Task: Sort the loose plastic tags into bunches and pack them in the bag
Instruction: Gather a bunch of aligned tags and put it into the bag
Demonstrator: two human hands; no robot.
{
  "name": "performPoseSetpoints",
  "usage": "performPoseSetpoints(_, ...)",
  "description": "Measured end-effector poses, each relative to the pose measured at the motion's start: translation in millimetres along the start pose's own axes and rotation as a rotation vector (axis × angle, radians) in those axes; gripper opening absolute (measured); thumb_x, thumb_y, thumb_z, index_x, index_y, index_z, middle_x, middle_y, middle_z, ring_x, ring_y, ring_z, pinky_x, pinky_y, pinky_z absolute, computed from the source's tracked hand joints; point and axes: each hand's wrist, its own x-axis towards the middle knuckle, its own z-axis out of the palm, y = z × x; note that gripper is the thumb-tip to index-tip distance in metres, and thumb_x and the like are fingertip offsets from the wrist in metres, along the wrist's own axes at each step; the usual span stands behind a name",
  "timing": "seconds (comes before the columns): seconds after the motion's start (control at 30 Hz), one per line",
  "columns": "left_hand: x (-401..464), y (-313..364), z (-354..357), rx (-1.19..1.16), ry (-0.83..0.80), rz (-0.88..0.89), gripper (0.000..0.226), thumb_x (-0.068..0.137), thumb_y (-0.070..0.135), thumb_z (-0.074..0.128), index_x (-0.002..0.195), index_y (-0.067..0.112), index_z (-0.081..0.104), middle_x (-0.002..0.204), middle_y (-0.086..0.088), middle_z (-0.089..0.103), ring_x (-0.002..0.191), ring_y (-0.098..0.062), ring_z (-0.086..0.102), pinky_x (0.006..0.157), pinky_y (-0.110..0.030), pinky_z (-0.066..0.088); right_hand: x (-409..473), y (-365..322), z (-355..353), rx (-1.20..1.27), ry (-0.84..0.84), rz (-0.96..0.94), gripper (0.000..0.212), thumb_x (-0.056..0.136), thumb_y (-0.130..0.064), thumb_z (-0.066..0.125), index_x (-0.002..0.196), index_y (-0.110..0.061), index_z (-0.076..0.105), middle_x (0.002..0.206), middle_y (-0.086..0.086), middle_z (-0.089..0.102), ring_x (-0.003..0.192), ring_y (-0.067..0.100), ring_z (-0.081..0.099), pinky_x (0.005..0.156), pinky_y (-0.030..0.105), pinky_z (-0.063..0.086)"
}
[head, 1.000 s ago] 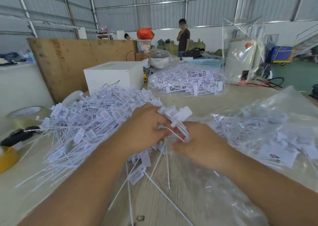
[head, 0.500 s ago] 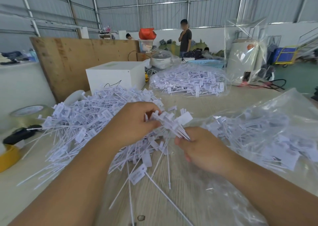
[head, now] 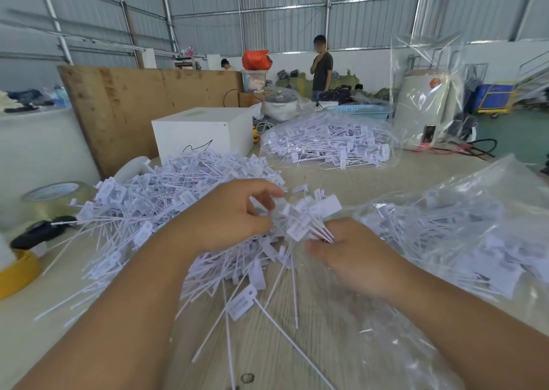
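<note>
— Where were the tags?

— A loose heap of tags [head: 166, 205] lay at left on the surface [head: 312, 345]. My left hand [head: 228, 217] picked at it, fingers curled. My right hand [head: 353, 256] stayed clamped on a small bunch [head: 309, 220], heads up and away, stems toward me. The bag [head: 463, 241] lay at right.

— How did they handle?

— Light, springy, slippery, I judged; best pinched by the stems.

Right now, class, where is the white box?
In the head view, the white box sits far left-centre on the table, behind the loose tag pile, before the plywood board.
</note>
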Motion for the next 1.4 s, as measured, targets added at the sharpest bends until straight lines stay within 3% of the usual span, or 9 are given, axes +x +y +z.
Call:
performPoseSetpoints(0.2,-3.2,0.5,3.6,0.171,-0.322,-0.044,0.054,0.076,0.027,0.083,0.122,0.039,0.059,0.116,0.022,0.062,0.110,0.001,0.056,0.099,-0.031,0.045,-1.7,2.0,6.8,-0.045,-0.069,0.057,0.043,0.087,-0.030,0.058,0.049,-0.023,0.041,0.044,-0.009,0.036,0.044,0.011,0.035,0.046,0.024,0.030)
performPoseSetpoints(0.4,-8.8,1.0,-5.0,0.228,-0.499,-0.046,0.090,0.066,0.032,0.089,0.138,0.052,0.039,0.134,0.038,0.046,0.126,0.009,0.044,0.103,-0.020,0.036,-3.2,-0.8,5.8,-0.018,-0.066,0.089,0.043,0.085,-0.034,0.061,0.044,-0.032,0.050,0.040,-0.012,0.038,0.038,0.007,0.037,0.038,0.017,0.028)
performPoseSetpoints(0.53,-6.4,1.8,1.5,0.292,-0.495,-0.038,0.104,0.061,0.031,0.093,0.145,0.047,0.034,0.144,0.025,0.042,0.133,-0.006,0.042,0.112,-0.036,0.035,-4.2,-0.4,9.9,-0.041,-0.060,0.085,0.042,0.086,-0.036,0.060,0.046,-0.031,0.048,0.043,-0.011,0.039,0.042,0.008,0.037,0.045,0.023,0.031)
performPoseSetpoints(0.67,-1.8,-1.2,10.9,0.375,-0.371,-0.054,0.106,0.063,0.028,0.091,0.149,0.040,0.031,0.146,0.011,0.045,0.130,-0.015,0.046,0.108,-0.041,0.041,-5.8,-1.0,13.1,-0.084,-0.038,0.061,0.034,0.083,-0.036,0.062,0.050,-0.034,0.051,0.046,-0.010,0.046,0.043,0.006,0.041,0.044,0.020,0.032)
performPoseSetpoints(0.77,0.6,-5.3,15.1,0.248,-0.280,-0.042,0.081,0.072,0.021,0.086,0.141,0.035,0.046,0.127,0.007,0.063,0.110,-0.016,0.063,0.094,-0.043,0.052,-7.0,-1.1,14.2,-0.118,-0.014,0.034,0.036,0.083,-0.033,0.061,0.051,-0.026,0.047,0.047,-0.009,0.046,0.044,0.005,0.042,0.043,0.018,0.031)
performPoseSetpoints(0.93,8.9,-5.7,28.0,0.393,-0.082,0.037,0.071,0.074,0.040,0.081,0.138,0.031,0.050,0.126,0.008,0.058,0.116,-0.013,0.053,0.099,-0.036,0.044,-8.0,-4.3,13.4,-0.100,-0.024,-0.009,0.038,0.083,-0.036,0.064,0.050,-0.027,0.048,0.046,-0.011,0.046,0.042,0.003,0.041,0.042,0.016,0.030)
performPoseSetpoints(1.13,11.2,-3.9,30.9,0.520,0.057,-0.010,0.057,0.073,0.046,0.077,0.124,0.031,0.054,0.102,0.008,0.054,0.101,-0.017,0.050,0.079,-0.031,0.042,-12.0,-7.9,15.1,-0.185,-0.039,0.021,0.024,0.071,-0.039,0.073,0.063,-0.023,0.058,0.061,-0.007,0.061,0.055,0.005,0.056,0.054,0.024,0.044)
performPoseSetpoints(1.27,8.6,-1.9,27.3,0.535,0.027,-0.101,0.037,0.070,0.052,0.073,0.093,0.029,0.058,0.090,0.010,0.058,0.086,-0.015,0.057,0.062,-0.028,0.040,-10.2,-8.1,13.0,-0.233,-0.052,0.048,0.021,0.071,-0.033,0.070,0.062,-0.023,0.054,0.063,-0.004,0.059,0.060,0.011,0.059,0.054,0.026,0.044)
performPoseSetpoints(1.4,4.6,-0.6,25.7,0.560,-0.021,-0.111,0.039,0.067,0.054,0.076,0.093,0.033,0.056,0.088,0.011,0.057,0.081,-0.013,0.057,0.061,-0.027,0.041,-8.2,-6.2,13.3,-0.260,-0.040,0.098,0.018,0.075,-0.027,0.063,0.066,-0.021,0.049,0.065,-0.005,0.053,0.057,0.013,0.052,0.051,0.025,0.037)
